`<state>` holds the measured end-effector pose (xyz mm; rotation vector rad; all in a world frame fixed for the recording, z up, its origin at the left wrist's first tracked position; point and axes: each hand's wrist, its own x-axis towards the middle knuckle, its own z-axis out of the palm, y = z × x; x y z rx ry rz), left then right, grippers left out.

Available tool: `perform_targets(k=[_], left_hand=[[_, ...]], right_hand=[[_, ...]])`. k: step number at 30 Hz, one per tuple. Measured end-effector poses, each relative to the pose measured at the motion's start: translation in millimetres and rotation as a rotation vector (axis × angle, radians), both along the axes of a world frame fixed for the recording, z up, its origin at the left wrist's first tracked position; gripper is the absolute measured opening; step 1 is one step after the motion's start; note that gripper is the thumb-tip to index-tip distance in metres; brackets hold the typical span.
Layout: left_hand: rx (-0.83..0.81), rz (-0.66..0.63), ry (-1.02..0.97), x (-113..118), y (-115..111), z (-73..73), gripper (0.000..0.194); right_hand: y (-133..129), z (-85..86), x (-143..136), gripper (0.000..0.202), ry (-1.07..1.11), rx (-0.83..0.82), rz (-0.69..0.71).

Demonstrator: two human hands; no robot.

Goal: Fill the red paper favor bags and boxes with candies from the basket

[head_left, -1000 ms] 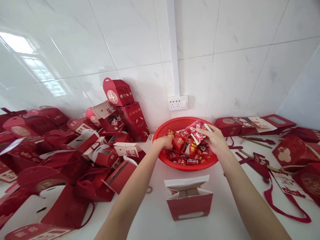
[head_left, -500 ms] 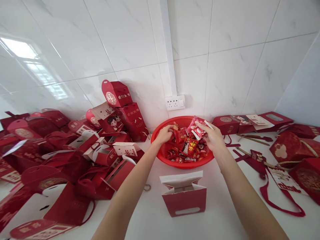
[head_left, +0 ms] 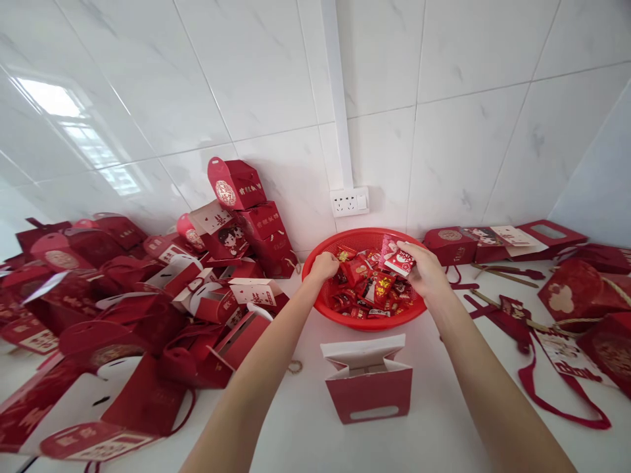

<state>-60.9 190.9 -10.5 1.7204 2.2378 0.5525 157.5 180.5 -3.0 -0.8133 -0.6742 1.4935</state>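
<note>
Step in hand, as I judge it: picking among wrapped sweets (head_left: 382, 288). Right hand (head_left: 421, 268) pinches a pink-and-red packet (head_left: 397, 258) between its fingers, over the right side of the red basket (head_left: 367, 326). Left hand (head_left: 325, 265) is at the basket's left side, fingers curled; cannot tell whether they grip anything. Open box (head_left: 369, 396) stands on the table (head_left: 296, 440) before the basket. Next move probably calls for a steady pinch, lifting clear of the basket.

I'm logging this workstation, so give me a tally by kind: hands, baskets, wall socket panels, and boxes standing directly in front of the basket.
Hands: 2 (left hand, right hand)
Red basket: 1
Wall socket panel: 1
Box in front: 1
Total: 5
</note>
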Motion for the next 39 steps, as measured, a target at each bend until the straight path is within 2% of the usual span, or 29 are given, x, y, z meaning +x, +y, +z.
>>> perform_targets(k=[10, 21, 27, 29, 32, 36, 39], left_hand=[[-0.200, -0.100, 0.341, 16, -13, 8.6, 0.021], [-0.321, -0.134, 0.432, 15, -10, 0.6, 0.034], [-0.241, -0.097, 0.309, 14, -7, -4.8, 0.039], [-0.187, -0.089, 0.250, 12, -8, -2.2, 0.041], [-0.086, -0.084, 0.129, 9, -10, 5.6, 0.030], [0.100, -0.101, -0.074, 11, -21, 15.2, 0.025], [0.287, -0.158, -0.428, 18, -38, 18.9, 0.029]], right_hand=[[0, -4.4, -1, 0.028, -0.031, 0.072, 0.020], [1, -6.9, 0, 0.026, -0.043, 0.070, 0.033], [1, -5.7, -1, 0.023, -0.044, 0.061, 0.006], [1, -5.5, -1, 0.022, -0.045, 0.059, 0.005], [1, -4.0, -1, 0.021, -0.041, 0.056, 0.012], [-3, 2.5, -2, 0.021, -0.015, 0.053, 0.030], [-10, 11.7, -2, 0.026, -0.002, 0.070, 0.079]])
